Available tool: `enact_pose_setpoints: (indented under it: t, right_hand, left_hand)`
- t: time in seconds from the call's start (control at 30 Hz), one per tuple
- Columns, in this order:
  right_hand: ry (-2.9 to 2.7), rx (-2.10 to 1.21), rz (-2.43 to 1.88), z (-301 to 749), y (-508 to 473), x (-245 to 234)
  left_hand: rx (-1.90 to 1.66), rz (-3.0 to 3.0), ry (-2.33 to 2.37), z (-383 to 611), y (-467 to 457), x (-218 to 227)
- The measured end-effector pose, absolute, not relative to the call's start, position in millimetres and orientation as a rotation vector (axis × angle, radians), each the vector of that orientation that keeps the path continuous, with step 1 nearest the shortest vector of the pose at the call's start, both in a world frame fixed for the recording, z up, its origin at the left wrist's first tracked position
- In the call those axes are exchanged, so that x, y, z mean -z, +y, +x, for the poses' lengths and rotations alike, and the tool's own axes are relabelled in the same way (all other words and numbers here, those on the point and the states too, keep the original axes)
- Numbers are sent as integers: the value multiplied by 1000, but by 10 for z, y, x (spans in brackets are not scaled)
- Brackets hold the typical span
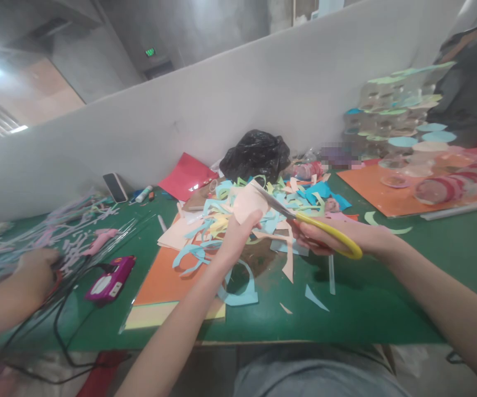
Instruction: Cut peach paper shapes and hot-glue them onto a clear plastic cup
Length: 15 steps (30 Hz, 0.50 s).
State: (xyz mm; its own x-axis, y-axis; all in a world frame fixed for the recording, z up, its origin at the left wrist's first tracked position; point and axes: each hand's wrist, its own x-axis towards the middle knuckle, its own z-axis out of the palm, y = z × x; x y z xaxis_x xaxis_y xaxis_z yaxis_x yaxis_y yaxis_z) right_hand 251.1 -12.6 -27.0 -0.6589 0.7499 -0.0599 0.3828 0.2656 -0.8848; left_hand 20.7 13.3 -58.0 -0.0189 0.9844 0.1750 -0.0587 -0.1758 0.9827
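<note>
My left hand [238,234] pinches a pale pink paper piece [247,205] and holds it up over the green table [370,298]. My right hand [325,236] grips yellow-handled scissors [325,229], whose grey blades [269,199] reach into the pink paper's upper edge. Below both hands lies a heap of coloured paper scraps [221,220] in blue, yellow, green and peach. Orange and yellow sheets [159,281] lie under the scraps.
Another person's hand [35,270] works at the left among pink paper strips, next to a magenta device [110,278] with black cables. A black plastic bag [257,154], a red sheet [186,176], a phone [115,187], an orange board [379,190] with tape rolls and stacked clear cups [399,116] stand behind.
</note>
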Motion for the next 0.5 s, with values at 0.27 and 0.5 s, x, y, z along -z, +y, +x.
enact_pose_setpoints:
  t: [0.27,0.5]
  right_hand:
    - [-2296,-1243,-1048,2535,-37,346]
    - [-2349,-1085,-1218,2590,59,451]
  left_hand:
    - [-1294,1445,1080,141,157,560]
    - [-1238,1463,1110,176,96,431]
